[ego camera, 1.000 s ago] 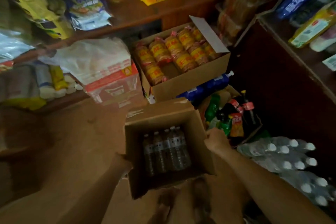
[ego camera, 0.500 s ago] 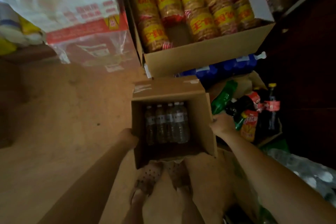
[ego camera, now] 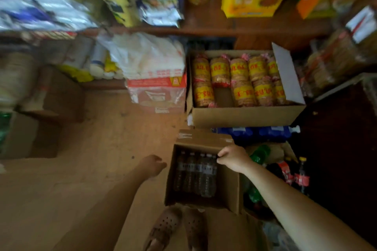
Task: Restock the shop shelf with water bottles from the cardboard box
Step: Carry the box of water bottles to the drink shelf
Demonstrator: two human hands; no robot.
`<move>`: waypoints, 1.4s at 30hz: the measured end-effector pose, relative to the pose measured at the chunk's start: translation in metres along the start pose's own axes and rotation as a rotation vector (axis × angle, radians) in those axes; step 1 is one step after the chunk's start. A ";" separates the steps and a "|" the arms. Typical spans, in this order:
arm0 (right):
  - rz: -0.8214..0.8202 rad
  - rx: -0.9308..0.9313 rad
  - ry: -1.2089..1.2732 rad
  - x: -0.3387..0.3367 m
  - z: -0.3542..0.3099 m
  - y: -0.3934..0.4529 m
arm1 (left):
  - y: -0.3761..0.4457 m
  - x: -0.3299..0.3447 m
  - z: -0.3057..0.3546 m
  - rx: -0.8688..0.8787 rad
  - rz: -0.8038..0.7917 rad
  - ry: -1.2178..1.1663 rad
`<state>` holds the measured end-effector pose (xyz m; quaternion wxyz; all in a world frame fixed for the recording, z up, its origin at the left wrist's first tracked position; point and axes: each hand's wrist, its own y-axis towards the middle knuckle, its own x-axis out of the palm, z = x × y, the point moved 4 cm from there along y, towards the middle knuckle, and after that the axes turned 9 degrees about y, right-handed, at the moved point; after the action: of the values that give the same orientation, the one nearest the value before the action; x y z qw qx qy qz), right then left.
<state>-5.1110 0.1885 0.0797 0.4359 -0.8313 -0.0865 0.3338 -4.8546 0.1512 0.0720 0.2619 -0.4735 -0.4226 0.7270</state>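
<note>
Right hand point(ego camera: 234, 158) gripping cardboard box point(ego camera: 229, 189) rim — left hand point(ego camera: 153, 166) loosely curled, empty.

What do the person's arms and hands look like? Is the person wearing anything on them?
Both arms are bare, with no sleeves showing as far up as the picture goes. The left hand and right hand have no gloves, and no watch or bracelet shows on either wrist. The picture is too dim and blurry to tell about rings. Down below, the feet wear brown clogs with little holes.

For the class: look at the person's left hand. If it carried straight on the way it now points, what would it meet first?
Most likely the near left wall of the cardboard box. The left hand points right toward it, just short of that wall, though depth is hard to judge.
</note>
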 end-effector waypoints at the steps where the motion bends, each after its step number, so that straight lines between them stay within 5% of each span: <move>1: 0.009 -0.053 -0.050 -0.008 -0.023 -0.013 | -0.016 -0.018 -0.003 0.040 -0.003 0.048; 8: -0.003 -0.352 -0.377 -0.012 -0.213 -0.111 | -0.151 -0.159 -0.074 0.150 0.274 0.155; 15: -0.016 -0.782 -0.609 0.061 -0.449 -0.244 | -0.302 -0.274 -0.254 0.017 0.492 0.113; 23: -0.168 -1.213 -0.659 0.255 -0.660 -0.419 | -0.463 -0.340 -0.501 -0.244 0.780 -0.183; 31: -0.319 -1.532 -0.927 0.477 -0.794 -0.582 | -0.584 -0.348 -0.735 -0.511 0.947 -0.438; 42: -0.504 -1.661 -1.077 0.747 -0.969 -0.638 | -0.583 -0.414 -0.983 -0.644 0.931 -0.579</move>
<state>-3.8374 0.2528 0.6052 -0.3176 -0.5681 -0.6476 0.3962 -3.8002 0.4828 0.5777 -0.3618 -0.4471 -0.4235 0.6999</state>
